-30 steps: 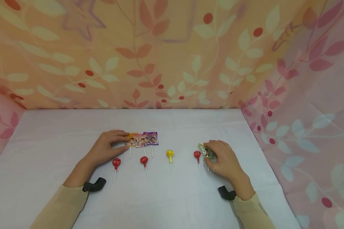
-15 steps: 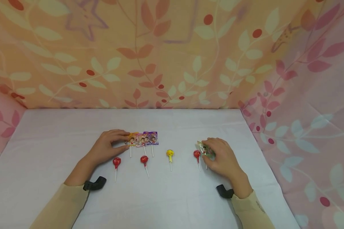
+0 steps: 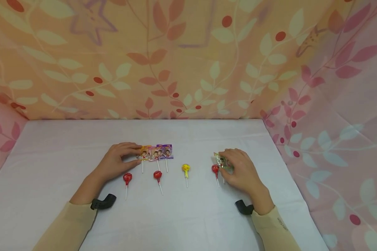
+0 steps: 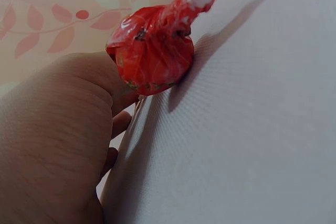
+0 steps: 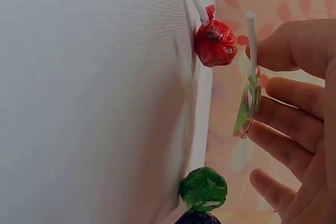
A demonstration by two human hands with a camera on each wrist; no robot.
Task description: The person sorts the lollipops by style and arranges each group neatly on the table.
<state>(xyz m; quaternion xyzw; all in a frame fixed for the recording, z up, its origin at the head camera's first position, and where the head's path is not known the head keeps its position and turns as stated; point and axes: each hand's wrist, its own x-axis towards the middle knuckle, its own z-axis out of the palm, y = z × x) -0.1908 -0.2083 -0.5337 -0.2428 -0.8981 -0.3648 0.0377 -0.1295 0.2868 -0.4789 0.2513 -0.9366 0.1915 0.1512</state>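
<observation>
In the head view my left hand (image 3: 120,158) has its fingertips and thumb at the left edges of an orange-wrapped flat lollipop (image 3: 145,153). A pink-wrapped lollipop (image 3: 155,154) and a purple-wrapped lollipop (image 3: 167,152) overlap beside it in a row. My right hand (image 3: 243,170) holds a green-wrapped flat lollipop (image 3: 220,160) between thumb and fingers. The right wrist view shows this green-wrapped lollipop (image 5: 250,100) raised off the white cloth, its stick by the thumb. A round red lollipop (image 3: 215,169) lies just left of it.
Nearer me lie a red lollipop (image 3: 127,178), also large in the left wrist view, another red lollipop (image 3: 157,175) and a yellow lollipop (image 3: 186,168). A round green lollipop (image 5: 205,188) and a dark blue one (image 5: 197,217) appear beside my right hand. Patterned curtains (image 3: 188,69) border the white-covered table (image 3: 188,219).
My right hand has moved a little left and away from me with the green-wrapped lollipop, toward the red one. My left hand has stayed at the orange-wrapped lollipop.
</observation>
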